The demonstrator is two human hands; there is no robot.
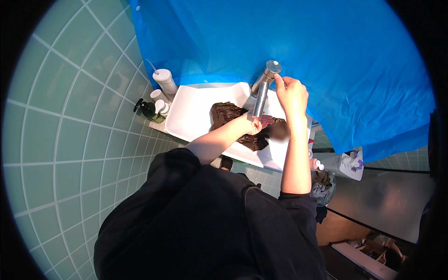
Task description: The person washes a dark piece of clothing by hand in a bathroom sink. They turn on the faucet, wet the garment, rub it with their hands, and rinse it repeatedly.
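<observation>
A brushed-metal faucet (260, 101) rises at the back of the white washbasin (190, 101). Near its top my right hand (292, 94) grips it from the right, thumb against the metal and the other fingers curled; any lever there is hidden behind the hand. Just below the spout is my left hand (256, 125), palm turned up and fingers spread, with nothing visible in it. Dark brown wet-looking cloth (224, 113) lies crumpled in the basin, partly covered by my left hand and forearm. Whether water runs cannot be made out.
Pump bottles (154, 111) and a white lidded container (164, 79) stand along the basin's left ledge, beside a green tiled wall (80, 122). Blue plastic sheeting (280, 35) hangs behind. Right of the basin are a pink bottle (315, 163) and a clear bucket (323, 192) holding cloth.
</observation>
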